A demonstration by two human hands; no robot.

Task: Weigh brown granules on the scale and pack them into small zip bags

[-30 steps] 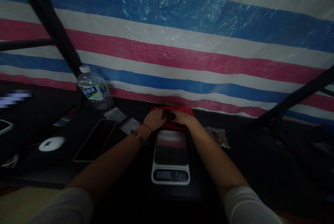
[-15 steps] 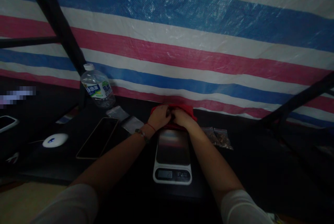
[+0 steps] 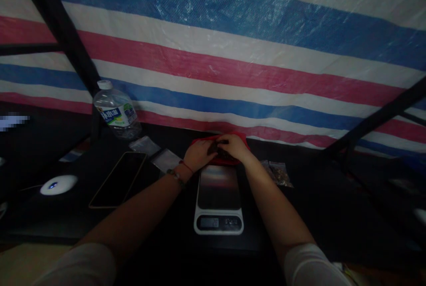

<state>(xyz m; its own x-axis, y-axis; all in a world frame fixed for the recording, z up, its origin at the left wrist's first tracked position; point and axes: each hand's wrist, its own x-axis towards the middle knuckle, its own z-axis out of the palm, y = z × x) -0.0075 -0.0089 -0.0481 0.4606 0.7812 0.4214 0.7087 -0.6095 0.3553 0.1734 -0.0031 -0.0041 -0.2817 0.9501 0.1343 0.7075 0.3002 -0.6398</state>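
Observation:
Beyond the kitchen scale (image 3: 218, 188), a red bag (image 3: 242, 139) lies spread at the back of the table, with dark brown dried bits (image 3: 219, 149) in its mouth. My left hand (image 3: 199, 154) is closed at the bag's left side, its thumb towards the bits. From the right, my right hand (image 3: 234, 146) reaches in with bent fingers closed on the brown bits; its fingertips are partly hidden. The scale's plate is bare and its display (image 3: 209, 222) is lit, reading about 28.
Two small bags of brown pieces (image 3: 280, 174) lie right of the scale. To the left are clear zip bags (image 3: 166, 160), a phone (image 3: 119, 179), a white mouse (image 3: 59, 184) and a plastic bottle (image 3: 117, 113). A striped tarp (image 3: 253, 68) hangs behind, with dark metal bars (image 3: 66, 39).
My hands have moved slightly apart over the red bag, showing more of the brown bits. The view has shifted a little, moving the bottle, phone and mouse leftward in it.

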